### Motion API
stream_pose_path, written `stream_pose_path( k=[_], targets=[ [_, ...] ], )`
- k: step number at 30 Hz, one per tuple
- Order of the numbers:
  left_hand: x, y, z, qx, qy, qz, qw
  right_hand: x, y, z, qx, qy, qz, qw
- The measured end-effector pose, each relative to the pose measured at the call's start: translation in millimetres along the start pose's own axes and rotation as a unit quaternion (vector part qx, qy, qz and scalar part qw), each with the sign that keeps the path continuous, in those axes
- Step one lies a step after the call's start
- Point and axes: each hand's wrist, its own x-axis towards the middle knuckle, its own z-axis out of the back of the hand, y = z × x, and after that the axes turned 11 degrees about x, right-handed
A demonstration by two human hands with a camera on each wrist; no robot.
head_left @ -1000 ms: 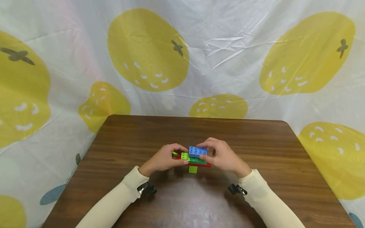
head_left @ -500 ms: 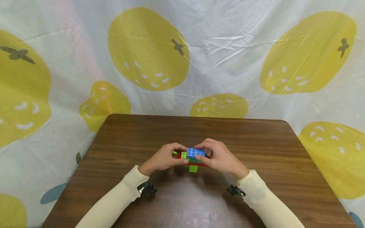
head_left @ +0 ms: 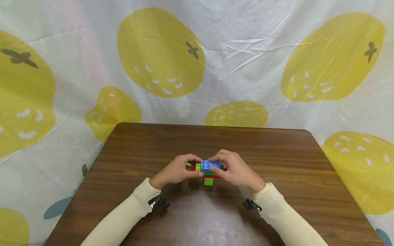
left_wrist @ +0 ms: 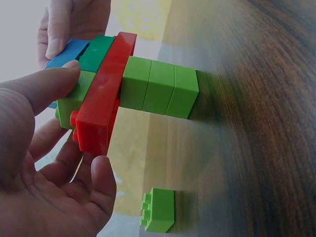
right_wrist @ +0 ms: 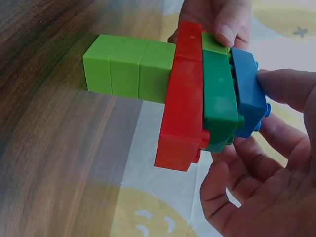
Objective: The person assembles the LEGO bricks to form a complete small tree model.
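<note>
A blue brick [right_wrist: 248, 91] with studs is pinched between the thumb and fingers of my right hand [head_left: 235, 169]. It lies over a dark green brick [right_wrist: 219, 96], and the green studs show in a thin gap between the two. My left hand [head_left: 176, 169] holds a light green brick [left_wrist: 79, 94] by its sides, next to the dark green one. Both green bricks sit on a long red layer [left_wrist: 108, 89]. Underneath, a column of light green bricks [left_wrist: 158, 86] stands on the table and carries the whole build.
One loose light green brick [left_wrist: 160, 210] with a slanted side stands on the brown wooden table [head_left: 277, 147], behind my left hand in the head view. A white curtain with yellow fruit prints [head_left: 160, 51] hangs beyond the table's far edge.
My right hand has moved a little left and down with the blue brick, which now covers most of the dark green brick in the head view. The left hand stays in place.
</note>
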Motion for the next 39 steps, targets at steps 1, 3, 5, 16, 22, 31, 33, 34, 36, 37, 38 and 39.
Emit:
stream_pose_path(
  k=[1,3,5,16,22,31,33,34,36,37,38,39],
  targets=[
    [0.1,-0.4,-0.1,0.001,0.000,0.000,1.0000,-0.1,0,0,-0.002,-0.001,0.001,1.0000],
    [0.2,-1.4,-0.1,0.001,0.001,0.001,1.0000,0.0,1,-1,-0.006,-0.004,0.001,1.0000],
    [0.2,-2.4,-0.4,0.000,0.000,-0.001,1.0000,0.4,3,0,-0.007,-0.004,-0.001,1.0000],
    [1.3,-5.4,1.4,0.015,-0.010,-0.009,0.9998,8.5,10,3,-0.053,0.016,-0.006,0.9984],
    [2.9,-5.4,1.3,0.029,-0.009,-0.011,0.9995,10.9,15,4,-0.068,0.028,-0.017,0.9971],
    [4.9,-5.5,1.4,0.036,0.004,-0.006,0.9993,9.3,12,6,-0.067,0.037,-0.029,0.9966],
    [5.5,-5.0,1.6,0.033,0.008,-0.005,0.9994,8.0,10,6,-0.056,0.037,-0.030,0.9973],
    [6.2,-4.8,1.8,0.028,0.011,-0.005,0.9995,7.1,9,6,-0.051,0.035,-0.031,0.9976],
    [7.8,-4.2,2.7,0.020,0.015,-0.008,0.9997,5.7,8,7,-0.043,0.031,-0.031,0.9981],
    [8.8,-3.8,3.3,0.015,0.015,-0.009,0.9997,5.1,7,8,-0.041,0.028,-0.030,0.9983],
    [9.8,-3.5,4.3,0.010,0.015,-0.011,0.9998,4.8,7,9,-0.042,0.027,-0.028,0.9984],
    [10.8,-3.0,5.4,0.005,0.013,-0.013,0.9998,4.6,8,9,-0.041,0.024,-0.027,0.9985]
  ],
)
